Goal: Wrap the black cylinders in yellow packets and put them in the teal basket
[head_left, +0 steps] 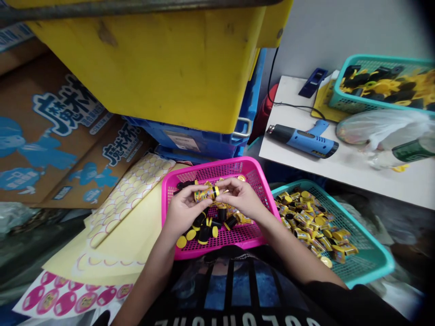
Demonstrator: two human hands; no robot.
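Observation:
My left hand (183,210) and my right hand (239,197) meet over a pink basket (253,170) on my lap. Together they pinch a small yellow-labelled bottle (205,194) held sideways, the left hand at its left end and the right hand's fingers at its right end. Below the hands, several small black bottles with yellow caps (204,228) lie loose in the pink basket.
A teal basket (370,258) of labelled yellow bottles sits to the right. Sticker sheets (129,190) lie to the left, beside cardboard boxes (50,136). Yellow and blue crates (163,68) are stacked ahead. A white table (356,167) holds a blue heat gun (306,140) and another teal basket (384,83).

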